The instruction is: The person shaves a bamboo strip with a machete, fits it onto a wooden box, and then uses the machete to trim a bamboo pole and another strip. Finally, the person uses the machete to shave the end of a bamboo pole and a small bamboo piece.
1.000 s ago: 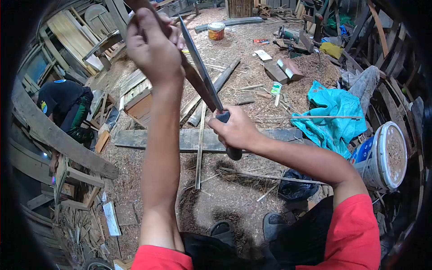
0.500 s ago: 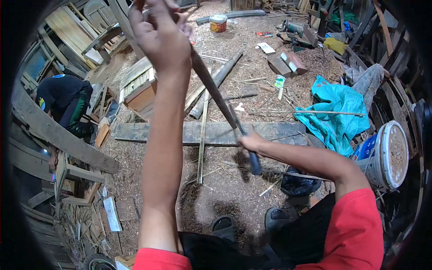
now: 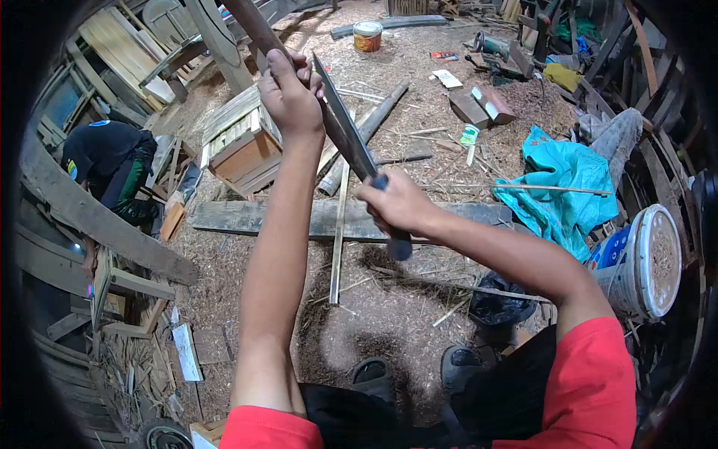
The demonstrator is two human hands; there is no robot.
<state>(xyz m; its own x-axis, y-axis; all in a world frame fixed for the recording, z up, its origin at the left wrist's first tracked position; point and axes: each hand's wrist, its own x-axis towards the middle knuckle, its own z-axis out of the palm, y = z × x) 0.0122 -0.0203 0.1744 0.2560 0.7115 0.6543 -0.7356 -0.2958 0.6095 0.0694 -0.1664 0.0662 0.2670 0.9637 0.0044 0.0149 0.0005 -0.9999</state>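
My left hand (image 3: 292, 97) is raised left of centre, its fingers closed round a long wooden stick (image 3: 256, 26). The stick slants from the top edge down toward the right. A machete (image 3: 345, 123) lies close along the stick's lower part, overlapping it in this view, its blade pointing up and left. Closed round the machete's dark handle is my right hand (image 3: 396, 202), and the handle's butt shows below the fist. Under both hands a thick wooden beam (image 3: 269, 218) lies across the floor, with a thin strip (image 3: 339, 254) crossing it.
At the left a person (image 3: 108, 161) bends low behind a curved timber (image 3: 112, 224). A wooden box (image 3: 243, 153) stands beyond the beam. To the right are a turquoise sack (image 3: 557, 194) and a white bucket (image 3: 624, 262). Shavings cover the floor (image 3: 366, 318).
My right hand has moved up and left with the machete, bringing its blade up along the stick. My left hand sits lower and slightly right, with the stick still in it.
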